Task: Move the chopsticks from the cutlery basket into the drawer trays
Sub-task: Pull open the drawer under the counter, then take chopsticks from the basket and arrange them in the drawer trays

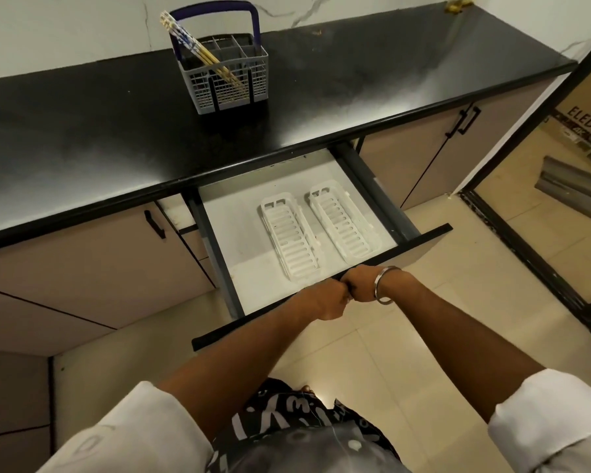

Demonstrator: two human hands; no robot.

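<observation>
Head view: both hands, left hand (323, 302) and right hand (362, 285), grip the drawer (321, 291) front.

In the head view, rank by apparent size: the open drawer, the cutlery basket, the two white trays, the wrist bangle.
1. Open drawer.
2. Cutlery basket, counting its handle.
3. Left tray and right tray: alike, not ranked; close to the basket too.
4. Bangle, though nearest the camera.

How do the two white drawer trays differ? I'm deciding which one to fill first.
The left tray lies nearer the drawer front and the hands; the right tray lies further back. The left tray has bare drawer floor to its left; the right tray lies closer to the drawer's right wall. Both are white, slotted, empty, and angled alike.
</observation>
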